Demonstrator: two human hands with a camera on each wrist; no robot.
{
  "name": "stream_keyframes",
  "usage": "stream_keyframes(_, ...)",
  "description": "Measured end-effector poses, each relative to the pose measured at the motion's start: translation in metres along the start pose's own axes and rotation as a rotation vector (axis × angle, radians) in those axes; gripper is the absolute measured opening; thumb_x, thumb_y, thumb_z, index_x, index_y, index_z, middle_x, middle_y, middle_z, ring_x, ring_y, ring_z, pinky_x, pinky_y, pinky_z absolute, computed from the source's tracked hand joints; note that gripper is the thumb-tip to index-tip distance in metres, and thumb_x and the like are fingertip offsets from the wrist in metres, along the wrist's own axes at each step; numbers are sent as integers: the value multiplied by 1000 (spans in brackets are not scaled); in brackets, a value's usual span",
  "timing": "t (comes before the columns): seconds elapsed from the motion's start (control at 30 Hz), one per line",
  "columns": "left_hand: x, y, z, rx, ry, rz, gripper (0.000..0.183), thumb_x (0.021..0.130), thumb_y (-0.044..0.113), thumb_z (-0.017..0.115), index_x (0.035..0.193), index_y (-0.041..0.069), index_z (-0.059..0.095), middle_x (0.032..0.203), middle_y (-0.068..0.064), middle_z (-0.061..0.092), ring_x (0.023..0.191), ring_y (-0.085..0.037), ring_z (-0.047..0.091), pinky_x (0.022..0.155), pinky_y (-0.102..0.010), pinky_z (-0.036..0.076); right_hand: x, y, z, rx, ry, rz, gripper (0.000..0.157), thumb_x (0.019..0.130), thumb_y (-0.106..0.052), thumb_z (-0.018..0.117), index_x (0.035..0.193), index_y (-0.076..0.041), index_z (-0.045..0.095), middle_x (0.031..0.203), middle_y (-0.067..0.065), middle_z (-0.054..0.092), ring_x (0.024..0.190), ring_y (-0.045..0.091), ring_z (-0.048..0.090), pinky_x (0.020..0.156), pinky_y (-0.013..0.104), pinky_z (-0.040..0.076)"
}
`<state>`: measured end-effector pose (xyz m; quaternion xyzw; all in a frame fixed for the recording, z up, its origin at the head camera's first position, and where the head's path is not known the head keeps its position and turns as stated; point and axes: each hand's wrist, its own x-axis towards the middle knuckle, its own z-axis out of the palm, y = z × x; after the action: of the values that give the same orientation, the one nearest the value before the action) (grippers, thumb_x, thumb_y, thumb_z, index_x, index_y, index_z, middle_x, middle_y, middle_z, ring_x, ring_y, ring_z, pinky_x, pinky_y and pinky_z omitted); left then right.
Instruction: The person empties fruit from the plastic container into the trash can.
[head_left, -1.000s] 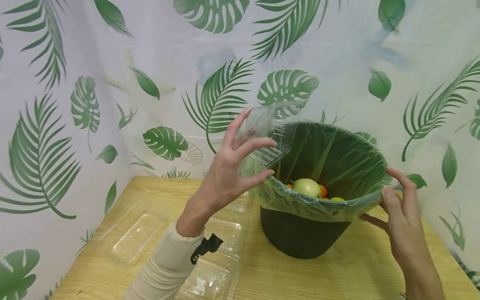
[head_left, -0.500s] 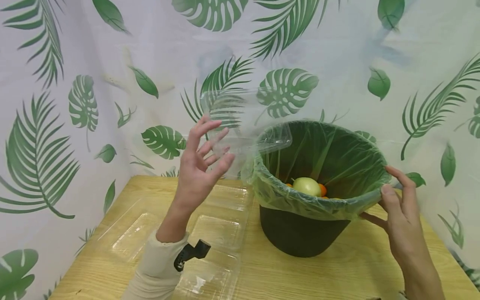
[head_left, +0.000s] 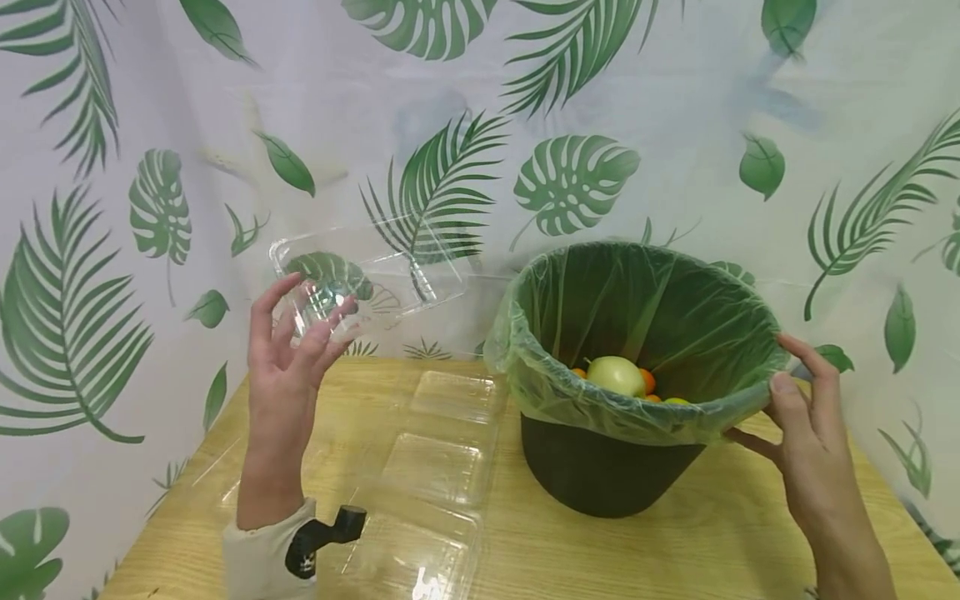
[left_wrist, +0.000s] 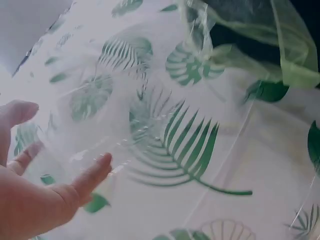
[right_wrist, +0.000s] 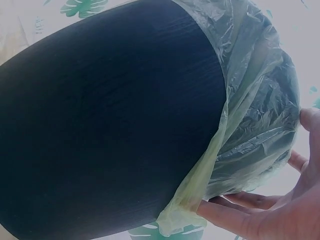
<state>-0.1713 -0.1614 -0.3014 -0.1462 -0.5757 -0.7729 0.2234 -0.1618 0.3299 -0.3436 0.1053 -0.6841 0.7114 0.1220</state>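
My left hand (head_left: 288, 375) holds a clear plastic container (head_left: 390, 267) up above the table's left side, thumb and fingers at its near left end. Nothing shows inside the container. In the left wrist view the fingers of the left hand (left_wrist: 55, 195) spread around the faint, see-through plastic. My right hand (head_left: 813, 442) grips the right rim of a tilted black bin (head_left: 611, 467), lined with a thin green bag (head_left: 637, 421). Thumb and fingers of the right hand (right_wrist: 280, 205) touch the bag at the rim. Inside the bin lie a pale round fruit (head_left: 615, 376) and smaller orange and yellow-green ones.
Several clear plastic trays stand in a column left of the bin, among them a middle tray (head_left: 435, 467) and a far tray (head_left: 455, 396). They rest on a wooden table (head_left: 570, 558). A leaf-patterned sheet (head_left: 450, 92) hangs behind and at the left.
My left hand has carried the clear container left, from over the bin's left rim to above the table's left side, turning it along the way. My right hand stays on the rim.
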Motion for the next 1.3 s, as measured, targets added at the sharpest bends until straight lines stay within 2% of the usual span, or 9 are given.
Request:
stream_keyframes(0.17, 1, 5, -27, 6, 26, -84, 53, 104, 2, 56, 152, 19, 41, 165, -14, 21, 131, -35, 57, 99, -37, 55, -1, -2, 0, 2, 8, 0, 52, 112, -17, 37, 161, -24, 25, 149, 8, 32, 145, 32, 37, 71, 28, 61)
stream_keyframes(0.27, 1, 4, -40, -1, 61, -114, 54, 104, 4, 57, 154, 19, 40, 164, -18, 20, 132, -36, 56, 98, -37, 55, 2, -4, 1, 13, -9, -6, 52, 112, -17, 37, 161, -24, 24, 158, 8, 17, 149, 39, 28, 72, 28, 61)
stream_keyframes(0.4, 2, -5, -56, 54, 101, -188, 57, 104, 10, 60, 156, 22, 39, 163, -23, 18, 130, -32, 58, 96, -35, 56, 3, -6, 3, 18, -24, -9, 52, 112, -18, 37, 162, -24, 23, 164, 8, 2, 151, 45, 20, 72, 27, 61)
stream_keyframes(0.53, 4, -20, -68, 99, 154, -269, 60, 103, 16, 63, 158, 27, 39, 160, -25, 23, 126, -27, 59, 95, -33, 56, 2, -5, 4, 10, -19, -6, 52, 112, -18, 37, 162, -25, 23, 162, 10, 9, 151, 45, 20, 72, 27, 60)
stream_keyframes(0.73, 4, -43, -84, 189, 191, -387, 66, 104, 21, 61, 162, 32, 31, 163, -21, 17, 143, -37, 40, 97, -31, 55, 2, -5, 3, 13, -27, -10, 52, 112, -18, 36, 162, -24, 23, 164, 8, 3, 151, 50, 13, 72, 26, 60)
stream_keyframes(0.87, 5, -52, -92, 170, 210, -437, 64, 106, 19, 58, 162, 32, 29, 162, -19, 14, 147, -37, 31, 99, -34, 53, 3, -5, 3, 14, -40, -18, 52, 112, -18, 36, 162, -24, 22, 164, 6, -1, 150, 50, 15, 72, 26, 60)
stream_keyframes(1.0, 6, -59, -99, 102, 232, -503, 62, 107, 14, 53, 161, 33, 28, 158, -12, 16, 150, -32, 25, 107, -42, 47, 3, -5, 1, 7, -33, -19, 52, 112, -18, 36, 162, -24, 23, 160, 7, 7, 148, 41, 29, 71, 27, 61)
stream_keyframes(1.2, 7, -69, -105, 109, 212, -561, 66, 108, 12, 49, 164, 31, 20, 164, -19, 3, 153, -33, 13, 120, -53, 28, 4, -3, 0, 16, -34, -16, 52, 112, -19, 36, 162, -25, 23, 161, 6, 0, 150, 49, 17, 71, 26, 60)
stream_keyframes(1.3, 6, -73, -106, 148, 208, -595, 67, 108, 12, 47, 165, 28, 16, 167, -20, -6, 154, -32, 9, 123, -53, 22, 2, -1, 0, 8, -28, -10, 52, 112, -19, 36, 162, -25, 23, 158, 8, 5, 149, 44, 25, 71, 26, 61)
